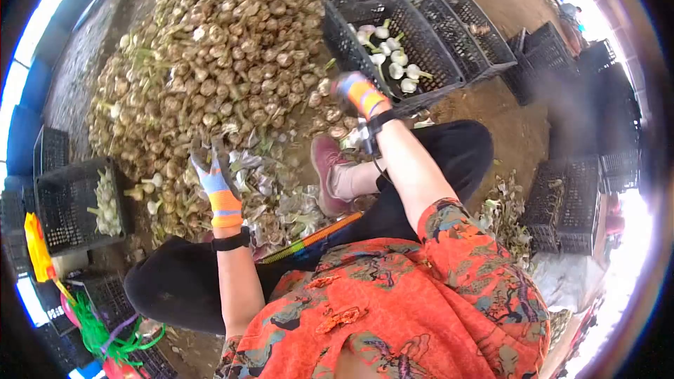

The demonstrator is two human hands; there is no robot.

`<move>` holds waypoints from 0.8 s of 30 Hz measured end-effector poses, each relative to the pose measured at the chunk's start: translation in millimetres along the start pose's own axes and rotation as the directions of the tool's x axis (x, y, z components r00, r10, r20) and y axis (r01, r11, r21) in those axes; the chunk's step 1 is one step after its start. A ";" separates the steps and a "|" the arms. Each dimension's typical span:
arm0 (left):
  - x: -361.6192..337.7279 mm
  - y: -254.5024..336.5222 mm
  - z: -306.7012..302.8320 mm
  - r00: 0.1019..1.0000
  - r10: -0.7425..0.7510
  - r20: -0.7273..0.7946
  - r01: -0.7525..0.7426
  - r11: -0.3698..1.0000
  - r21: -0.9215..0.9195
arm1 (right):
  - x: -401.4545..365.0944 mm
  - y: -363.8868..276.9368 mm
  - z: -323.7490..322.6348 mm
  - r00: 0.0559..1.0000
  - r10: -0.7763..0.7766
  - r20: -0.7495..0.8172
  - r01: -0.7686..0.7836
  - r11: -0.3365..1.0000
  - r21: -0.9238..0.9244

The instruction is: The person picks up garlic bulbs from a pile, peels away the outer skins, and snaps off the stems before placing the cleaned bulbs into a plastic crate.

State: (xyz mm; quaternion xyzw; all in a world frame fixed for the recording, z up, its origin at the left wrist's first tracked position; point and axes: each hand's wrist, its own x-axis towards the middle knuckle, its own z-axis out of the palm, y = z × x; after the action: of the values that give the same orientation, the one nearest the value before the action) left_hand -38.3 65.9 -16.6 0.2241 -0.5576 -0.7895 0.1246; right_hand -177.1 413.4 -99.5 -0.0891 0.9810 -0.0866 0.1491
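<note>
My left hand [212, 174] wears a white, orange and blue work glove with grey fingertips. It hovers at the near edge of a big heap of garlic bulbs [232, 49], fingers apart and nothing visible in them. In a matching glove, my right hand [357, 92] is at the near left corner of a black plastic crate [428, 35], its fingers smeared by motion. Inside that crate lie several cleaned white garlic bulbs [397, 56] with short green stems. Dry peeled skins [270, 193] cover the ground between my legs.
Another black crate [477, 31] adjoins the first on its right. At the left, a crate [67, 200] has pale garlic bulbs along its side. More crates [565, 203] stand at the right, near loose stalks and leaves [502, 217]. A yellow handle with green strands [91, 323] is at lower left.
</note>
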 end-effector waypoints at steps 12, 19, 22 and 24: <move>12.1 -61.1 -19.6 0.991 0.113 0.073 -0.118 0.990 0.077 | -5.2 -4.4 132.1 0.834 0.547 0.073 -0.510 0.712 0.483; 0.2 -41.4 15.9 0.863 0.115 0.491 -0.206 0.969 0.134 | -70.0 -198.2 -29.9 0.926 -0.192 -0.324 0.318 -0.063 0.946; -26.0 26.1 26.1 0.942 0.060 0.330 0.091 0.901 -0.424 | -93.7 -234.6 -56.3 0.922 -0.284 -0.263 0.136 -0.398 0.907; -21.6 19.9 16.3 0.931 0.244 0.273 -0.128 0.916 -0.381 | -95.6 -244.6 -68.9 0.958 -0.194 -0.212 0.122 -0.395 0.910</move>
State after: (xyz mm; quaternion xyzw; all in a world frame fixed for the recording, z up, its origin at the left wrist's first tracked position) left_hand -28.7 82.1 11.3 0.0143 -0.4365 -0.8873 0.1482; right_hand -72.1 205.4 39.9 -0.0690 0.4517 -0.8742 0.1643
